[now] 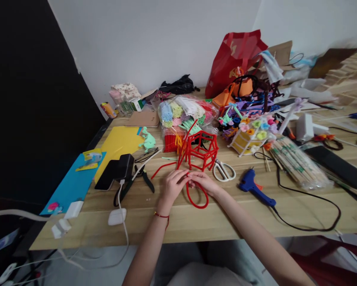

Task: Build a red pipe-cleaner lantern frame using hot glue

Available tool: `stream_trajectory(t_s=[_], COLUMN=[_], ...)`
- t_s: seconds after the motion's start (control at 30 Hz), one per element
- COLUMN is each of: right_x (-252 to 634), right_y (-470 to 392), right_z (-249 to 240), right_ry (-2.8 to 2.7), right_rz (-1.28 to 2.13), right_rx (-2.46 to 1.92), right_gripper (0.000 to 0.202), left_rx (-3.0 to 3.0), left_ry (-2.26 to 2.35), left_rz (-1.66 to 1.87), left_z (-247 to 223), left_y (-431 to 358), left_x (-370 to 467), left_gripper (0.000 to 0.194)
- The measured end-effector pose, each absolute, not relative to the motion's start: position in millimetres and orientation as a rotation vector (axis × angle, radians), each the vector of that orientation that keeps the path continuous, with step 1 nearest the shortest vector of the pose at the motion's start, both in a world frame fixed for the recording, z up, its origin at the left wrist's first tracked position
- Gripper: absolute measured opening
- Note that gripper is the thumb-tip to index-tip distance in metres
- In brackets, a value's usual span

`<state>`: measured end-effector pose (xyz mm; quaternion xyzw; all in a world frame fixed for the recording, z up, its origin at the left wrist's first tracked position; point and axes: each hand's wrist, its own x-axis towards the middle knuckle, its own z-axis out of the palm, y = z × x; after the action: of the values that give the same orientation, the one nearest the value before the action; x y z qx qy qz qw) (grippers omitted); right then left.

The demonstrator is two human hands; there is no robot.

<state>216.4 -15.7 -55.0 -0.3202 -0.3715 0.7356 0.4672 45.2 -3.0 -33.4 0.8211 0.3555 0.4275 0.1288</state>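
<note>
Near the table's front middle, my left hand [175, 183] and my right hand [204, 182] meet, fingertips pinched together on a red pipe cleaner [198, 207]. It bends into a loop that hangs below my fingers. Just beyond my hands stands a red pipe-cleaner frame [201, 150], built like a many-sided cage. Whether the held piece joins the frame is hidden by my fingers. Another red pipe cleaner [163, 167] lies left of the frame. White-handled scissors [224, 171] rest to the right of it.
A blue glue gun [256, 187] with a black cord lies right. Black pliers [145, 178], a phone [107, 174] and a white case [117, 216] lie left. Behind are bagged pipe cleaners [181, 113], a flowered basket [250, 137], bundled sticks [297, 161] and a red bag [236, 55].
</note>
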Motion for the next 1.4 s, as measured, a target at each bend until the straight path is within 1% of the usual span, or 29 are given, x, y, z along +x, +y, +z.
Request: stream_trajectory(t_s=[0.2, 0.47, 0.63, 0.87, 1.23, 1.4], right_x=[215, 216, 217, 220, 222, 223], right_y=[-15, -17, -19, -17, -15, -17], right_z=[-56, -50, -49, -52, -51, -49], right_ry=[-0.876, -0.908, -0.927, -0.965, -0.977, -0.991], right_rz=[1.802, 1.799, 1.775, 1.771, 1.785, 1.776], right_rx=[-0.757, -0.731, -0.791, -0.841, -0.822, -0.848], right_gripper=[0.027, 0.029, 0.024, 0.023, 0.031, 0.027], left_rx=[2.425, 2.180, 1.913, 1.796, 1.689, 1.698], left_ry=[1.078, 0.969, 0.897, 0.877, 0.916, 0.909], left_rz=[1.342, 1.348, 1.301, 1.283, 1.269, 1.231], left_z=[-35, -32, -32, -38, -37, -36], left_y=[-5, -4, 0, 3, 3, 1], left_x=[48, 54, 54, 56, 54, 55], left_gripper=[0.022, 0.017, 0.012, 0.015, 0.021, 0.020])
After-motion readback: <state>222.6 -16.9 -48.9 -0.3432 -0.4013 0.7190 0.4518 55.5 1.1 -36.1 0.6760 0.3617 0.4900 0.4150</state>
